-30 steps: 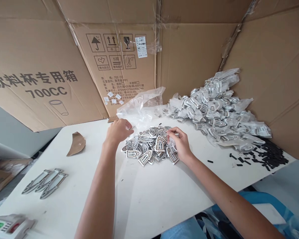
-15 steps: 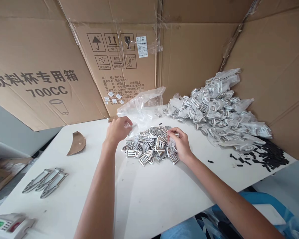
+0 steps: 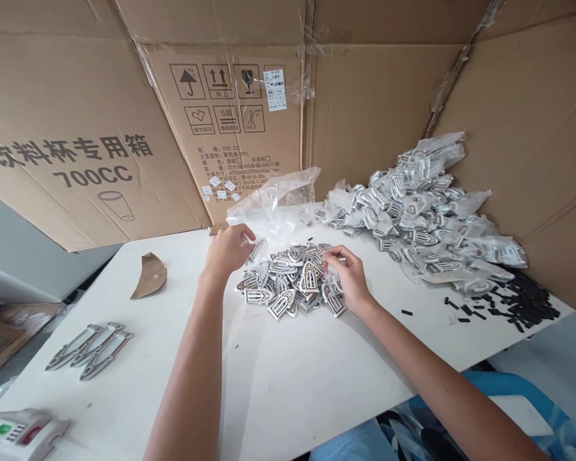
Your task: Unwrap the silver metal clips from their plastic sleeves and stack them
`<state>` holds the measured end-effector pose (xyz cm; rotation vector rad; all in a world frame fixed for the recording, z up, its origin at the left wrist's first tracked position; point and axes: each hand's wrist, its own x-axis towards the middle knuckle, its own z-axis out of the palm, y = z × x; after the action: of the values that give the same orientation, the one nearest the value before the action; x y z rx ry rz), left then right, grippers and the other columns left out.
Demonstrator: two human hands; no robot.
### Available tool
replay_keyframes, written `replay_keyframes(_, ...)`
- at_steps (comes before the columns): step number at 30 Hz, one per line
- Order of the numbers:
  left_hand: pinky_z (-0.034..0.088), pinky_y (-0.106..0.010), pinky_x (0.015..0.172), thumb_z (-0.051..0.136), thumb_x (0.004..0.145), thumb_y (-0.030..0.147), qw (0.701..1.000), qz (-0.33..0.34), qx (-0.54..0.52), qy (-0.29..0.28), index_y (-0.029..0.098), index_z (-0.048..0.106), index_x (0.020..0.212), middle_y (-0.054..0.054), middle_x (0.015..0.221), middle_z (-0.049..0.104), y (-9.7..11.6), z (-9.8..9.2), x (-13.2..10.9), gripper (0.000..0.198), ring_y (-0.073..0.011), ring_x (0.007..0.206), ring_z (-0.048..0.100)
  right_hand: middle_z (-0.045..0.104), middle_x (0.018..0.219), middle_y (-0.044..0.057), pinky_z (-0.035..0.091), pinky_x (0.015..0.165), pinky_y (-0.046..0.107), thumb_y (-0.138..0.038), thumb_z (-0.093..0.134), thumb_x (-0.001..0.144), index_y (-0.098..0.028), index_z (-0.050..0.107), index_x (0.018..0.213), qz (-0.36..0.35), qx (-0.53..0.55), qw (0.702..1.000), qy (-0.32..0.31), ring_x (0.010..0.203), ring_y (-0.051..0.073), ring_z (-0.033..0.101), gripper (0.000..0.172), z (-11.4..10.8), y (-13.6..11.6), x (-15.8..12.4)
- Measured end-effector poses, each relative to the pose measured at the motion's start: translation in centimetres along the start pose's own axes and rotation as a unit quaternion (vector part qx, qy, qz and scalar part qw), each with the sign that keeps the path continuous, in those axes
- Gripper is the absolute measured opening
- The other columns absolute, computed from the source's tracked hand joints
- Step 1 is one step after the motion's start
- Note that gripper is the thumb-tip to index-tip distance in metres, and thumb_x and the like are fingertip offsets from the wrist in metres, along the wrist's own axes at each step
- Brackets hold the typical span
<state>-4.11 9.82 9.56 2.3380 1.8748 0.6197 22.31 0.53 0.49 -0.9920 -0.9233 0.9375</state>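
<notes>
A heap of small arch-shaped metal pieces [image 3: 288, 285] lies in the middle of the white table [image 3: 297, 378]. My left hand [image 3: 226, 251] is closed at the heap's far left edge, pinching a bit of clear plastic beside the crumpled clear bags [image 3: 273, 205]. My right hand [image 3: 346, 276] rests on the right side of the heap, fingers curled in a pinch on a small clear bag with a piece in it.
A big pile of bagged metal pieces [image 3: 422, 211] fills the back right corner, with small black parts [image 3: 509, 301] scattered beside it. Cardboard walls [image 3: 125, 115] surround the table. At left lie a brown cardboard scrap [image 3: 150, 274], long metal blades [image 3: 89, 349] and a white device [image 3: 16, 434].
My left hand has risen slightly from the heap towards the clear bags. My right hand has hardly moved.
</notes>
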Motion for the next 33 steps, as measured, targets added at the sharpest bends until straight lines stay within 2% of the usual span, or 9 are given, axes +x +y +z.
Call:
replay_keyframes(4, 0.053, -0.037, 0.086, 0.065, 0.087, 0.008, 1.000, 0.008, 0.003, 0.002, 0.024, 0.079, 0.103, -0.006, 0.103, 0.081, 0.0, -0.2, -0.1, 0.027, -0.0289, 0.102, 0.074, 0.064, 0.073, -0.002, 0.047, 0.059, 0.031, -0.043, 0.087, 0.084, -0.024, 0.070, 0.081, 0.001, -0.004, 1.000, -0.001, 0.061, 0.016, 0.058, 0.026, 0.0, -0.1, -0.1)
replay_keyframes(14, 0.053, -0.038, 0.084, 0.056, 0.091, 0.007, 1.000, 0.025, 0.017, -0.007, 0.024, 0.078, 0.108, -0.008, 0.101, 0.081, -0.3, -0.2, 0.0, 0.032, -0.0309, 0.104, 0.074, 0.063, 0.073, -0.003, 0.046, 0.058, 0.030, -0.041, 0.086, 0.085, -0.025, 0.071, 0.083, 0.006, -0.004, 1.000, -0.002, 0.062, 0.015, 0.058, 0.022, -0.1, 0.1, -0.2)
replay_keyframes(19, 0.055, -0.037, 0.085, 0.055, 0.083, 0.000, 0.999, 0.029, 0.008, -0.022, 0.024, 0.081, 0.105, -0.007, 0.101, 0.081, -0.5, -0.1, 0.1, 0.041, -0.0283, 0.101, 0.075, 0.063, 0.072, -0.003, 0.047, 0.058, 0.030, -0.041, 0.086, 0.085, -0.025, 0.071, 0.082, 0.004, -0.005, 1.000, -0.002, 0.061, 0.015, 0.058, 0.023, -0.1, 0.2, -0.1)
replay_keyframes(24, 0.057, -0.039, 0.094, 0.054, 0.083, 0.002, 0.999, 0.029, 0.006, -0.031, 0.023, 0.086, 0.094, -0.009, 0.107, 0.083, -0.7, 0.4, 0.3, 0.040, -0.0306, 0.109, 0.074, 0.063, 0.070, -0.003, 0.045, 0.057, 0.031, -0.043, 0.087, 0.085, -0.025, 0.071, 0.084, 0.008, -0.009, 1.000, -0.005, 0.060, 0.016, 0.059, 0.023, -0.2, 0.3, -0.1)
replay_keyframes(26, 0.057, -0.040, 0.098, 0.056, 0.084, 0.005, 0.999, 0.032, 0.004, -0.034, 0.024, 0.086, 0.093, -0.009, 0.109, 0.083, -0.7, 0.6, 0.3, 0.037, -0.0307, 0.111, 0.074, 0.063, 0.070, -0.002, 0.045, 0.057, 0.031, -0.043, 0.087, 0.084, -0.025, 0.072, 0.084, 0.012, -0.010, 1.000, -0.005, 0.060, 0.016, 0.059, 0.024, -0.2, 0.3, -0.1)
replay_keyframes(30, 0.057, -0.042, 0.100, 0.070, 0.085, 0.022, 0.999, 0.035, 0.005, -0.036, 0.025, 0.083, 0.094, -0.009, 0.108, 0.080, -0.9, 0.8, 0.2, 0.015, -0.0313, 0.113, 0.072, 0.064, 0.071, -0.002, 0.045, 0.057, 0.032, -0.044, 0.088, 0.083, -0.025, 0.072, 0.084, 0.013, -0.007, 1.000, -0.003, 0.060, 0.017, 0.059, 0.025, -0.2, 0.3, -0.1)
replay_keyframes(33, 0.056, -0.042, 0.098, 0.079, 0.080, 0.024, 0.999, 0.031, 0.008, -0.034, 0.023, 0.079, 0.100, -0.011, 0.113, 0.076, -1.0, 0.7, 0.1, 0.020, -0.0322, 0.115, 0.070, 0.064, 0.071, -0.002, 0.045, 0.058, 0.031, -0.043, 0.087, 0.084, -0.025, 0.072, 0.085, 0.012, -0.004, 1.000, -0.006, 0.060, 0.017, 0.059, 0.024, -0.2, 0.3, -0.1)
